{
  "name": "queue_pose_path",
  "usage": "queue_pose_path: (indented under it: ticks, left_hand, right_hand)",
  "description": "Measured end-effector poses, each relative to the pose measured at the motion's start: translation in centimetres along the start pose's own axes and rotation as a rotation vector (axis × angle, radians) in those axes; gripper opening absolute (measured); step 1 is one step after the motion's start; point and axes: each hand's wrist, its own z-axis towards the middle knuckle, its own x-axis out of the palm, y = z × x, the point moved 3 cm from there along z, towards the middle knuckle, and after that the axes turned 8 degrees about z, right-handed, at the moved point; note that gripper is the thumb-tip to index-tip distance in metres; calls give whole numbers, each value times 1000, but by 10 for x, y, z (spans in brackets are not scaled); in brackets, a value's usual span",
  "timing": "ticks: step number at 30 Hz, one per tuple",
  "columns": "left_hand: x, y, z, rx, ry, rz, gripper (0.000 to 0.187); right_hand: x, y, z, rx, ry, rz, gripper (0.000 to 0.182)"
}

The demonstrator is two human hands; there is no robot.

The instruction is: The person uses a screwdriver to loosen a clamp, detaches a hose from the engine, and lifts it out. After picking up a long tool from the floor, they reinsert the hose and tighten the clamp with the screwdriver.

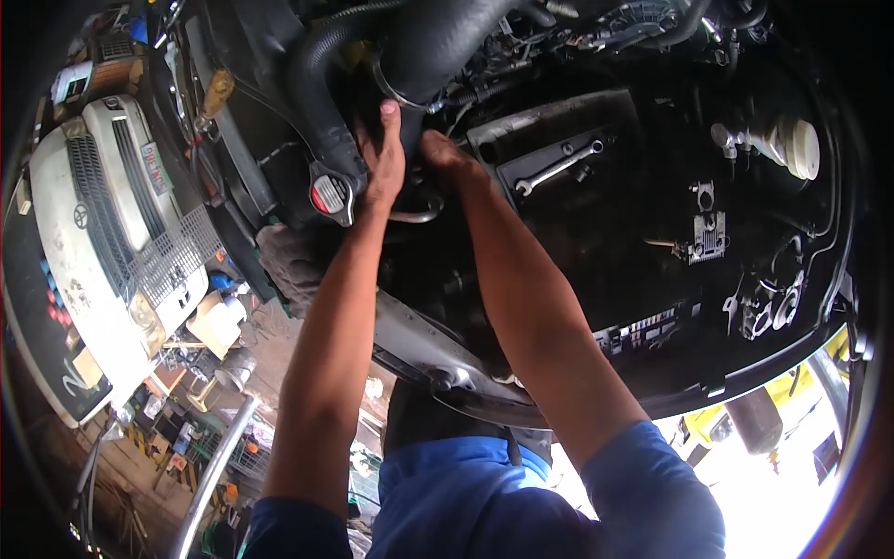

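My left hand (383,166) reaches into the engine bay beside a thick black hose (323,119). Its thumb stretches upward and the other fingers, partly hidden, are spread from it. My right hand (444,156) is just right of it, beneath the wide black air duct (438,47); its fingertips are hidden in the dark. A metal clamp (402,99) rings the duct just above both hands. Near my left wrist sits a radiator cap (330,195) with a red label. A combination wrench (560,168) lies on a dark panel right of my right hand.
A white fluid reservoir (793,149) stands at the right of the bay. The metal front edge (424,331) runs beneath my forearms. At left are a detached white car front (93,219), a silver pipe (216,475) and scattered parts on the floor. A glove (284,261) lies on the edge.
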Motion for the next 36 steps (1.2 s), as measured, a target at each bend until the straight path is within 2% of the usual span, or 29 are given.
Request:
queue_pose_path:
  ticks: [2,3,5,8,11,12,15,17,19,21,23,26,29,33,36]
  left_hand:
    - [9,6,13,-1,-63,-183,96]
    - [16,6,17,-63,-150,-269,90]
    - [21,5,31,-28,-325,-306,90]
    - [9,-20,21,-182,-210,-224,87]
    - [7,-23,23,-318,-114,-120,84]
    - [13,-19,24,-315,-131,-177,79]
    - [15,-18,16,-73,-108,-129,68]
    - [20,-21,9,375,-565,147,54]
    - [24,-17,8,283,-414,-36,56]
    - [16,-27,14,73,-215,-220,48]
    - [19,-31,20,108,-276,-48,41]
    - [43,-19,25,527,-842,569,35]
    - [56,5,38,557,-858,595,36]
    - [46,-7,38,526,-841,585,35]
    - [37,-16,38,511,-838,593,34]
  right_hand:
    - [-2,-1,16,0,47,-3,61]
    - [0,0,19,-4,61,3,60]
    - [2,1,22,-36,67,19,58]
    - [8,4,20,-136,32,27,54]
    - [15,6,17,-248,-21,13,50]
    - [17,8,17,-287,-37,2,49]
    - [26,10,12,-387,-84,-41,46]
    - [30,11,6,-449,-104,-70,44]
    - [28,13,0,-506,-119,-103,42]
    - [30,17,-4,-579,-138,-144,40]
    - [30,23,-4,-660,-165,-189,38]
    - [34,33,-3,-810,-222,-284,35]
    - [44,42,4,-1002,-326,-418,33]
    - [55,45,11,-1202,-490,-581,30]
    - [61,43,16,-1273,-580,-646,29]
